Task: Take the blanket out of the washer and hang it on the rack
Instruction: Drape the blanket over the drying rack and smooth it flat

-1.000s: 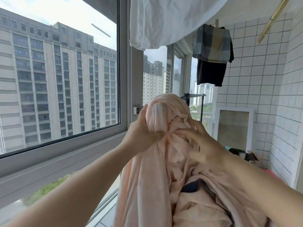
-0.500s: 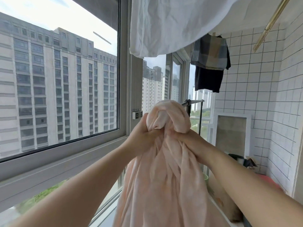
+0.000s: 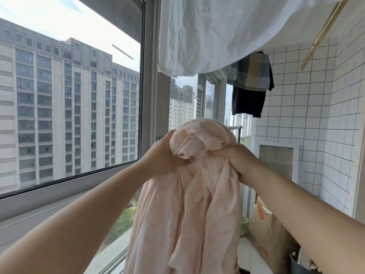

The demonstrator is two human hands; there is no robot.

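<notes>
The blanket [image 3: 189, 194] — pale pink, bunched — is hanging lengthwise from chest height towards the floor, its long axis running vertical. The left hand [image 3: 164, 157] and the right hand [image 3: 235, 159] are gripping its gathered top from either side, fingers curled into the cloth, both equally near. The rack [image 3: 236, 127] is showing as a dark bar just behind the bundle's crown — the coming lift is likely going forward and over. A white sheet [image 3: 217, 32] is hanging overhead.

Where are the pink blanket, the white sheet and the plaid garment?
pink blanket [image 3: 189, 204], head view, hanging folds.
white sheet [image 3: 207, 32], head view, middle of cloth.
plaid garment [image 3: 249, 73], head view, middle of fabric.
</notes>
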